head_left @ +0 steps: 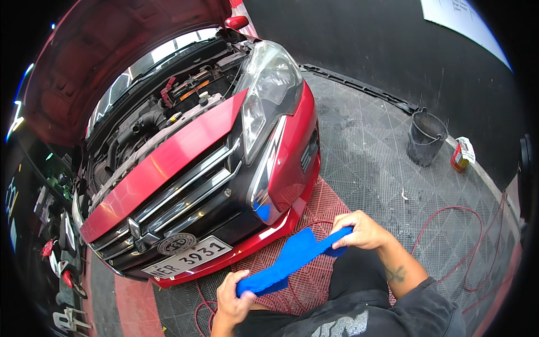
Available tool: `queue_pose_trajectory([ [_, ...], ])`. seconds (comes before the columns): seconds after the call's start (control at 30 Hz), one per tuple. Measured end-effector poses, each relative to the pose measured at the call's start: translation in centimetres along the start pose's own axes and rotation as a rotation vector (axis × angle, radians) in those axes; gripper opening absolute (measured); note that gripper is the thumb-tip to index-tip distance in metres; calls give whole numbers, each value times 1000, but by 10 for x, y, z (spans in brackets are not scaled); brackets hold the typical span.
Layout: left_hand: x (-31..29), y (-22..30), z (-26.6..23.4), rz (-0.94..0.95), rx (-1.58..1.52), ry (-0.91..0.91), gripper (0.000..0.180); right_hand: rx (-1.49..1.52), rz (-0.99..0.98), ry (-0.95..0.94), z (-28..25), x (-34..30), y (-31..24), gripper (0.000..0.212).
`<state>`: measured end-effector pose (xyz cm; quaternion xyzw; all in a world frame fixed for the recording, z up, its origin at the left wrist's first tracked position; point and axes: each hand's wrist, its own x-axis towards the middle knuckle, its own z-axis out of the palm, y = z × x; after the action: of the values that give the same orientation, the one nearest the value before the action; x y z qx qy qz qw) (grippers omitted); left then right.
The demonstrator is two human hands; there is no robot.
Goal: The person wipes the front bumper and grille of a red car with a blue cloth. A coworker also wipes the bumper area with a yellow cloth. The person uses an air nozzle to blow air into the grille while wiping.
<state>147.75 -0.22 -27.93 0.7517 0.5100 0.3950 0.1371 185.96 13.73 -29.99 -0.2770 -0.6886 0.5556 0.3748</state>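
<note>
A blue cloth (300, 251) is stretched between my two hands in front of my body, partly folded, with a flap hanging at its middle. My left hand (233, 296) grips its lower left end, thumb on top. At the upper right end, my right hand (364, 231) is closed round the cloth. Just beyond my hands stands a red car (168, 163) with its hood (129, 39) raised. The headlight (272, 95) nearest me looks cloudy at its top. The black grille (191, 194) has chrome bars, and a licence plate (188, 257) sits below it.
To the right, a dark bucket (426, 137) and a red can (462, 154) stand by the black wall (382, 45). A red hose (477, 224) loops over the grey floor tiles (359, 135). A motorcycle (67, 264) and a white plastic chair (70, 319) are at far left.
</note>
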Motion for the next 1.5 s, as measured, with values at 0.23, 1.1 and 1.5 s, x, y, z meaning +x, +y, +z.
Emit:
queue_pose_trajectory([
  [0.23,8,-13,6,144,205,-63,47,487,-210,233,10,8,25,20],
  [1.1,-3,0,63,-518,-538,351,36,-54,-85,168,174,72,88,58],
  [1.5,-61,-89,131,-818,-1781,326,101,107,-547,-507,227,1,20,26],
])
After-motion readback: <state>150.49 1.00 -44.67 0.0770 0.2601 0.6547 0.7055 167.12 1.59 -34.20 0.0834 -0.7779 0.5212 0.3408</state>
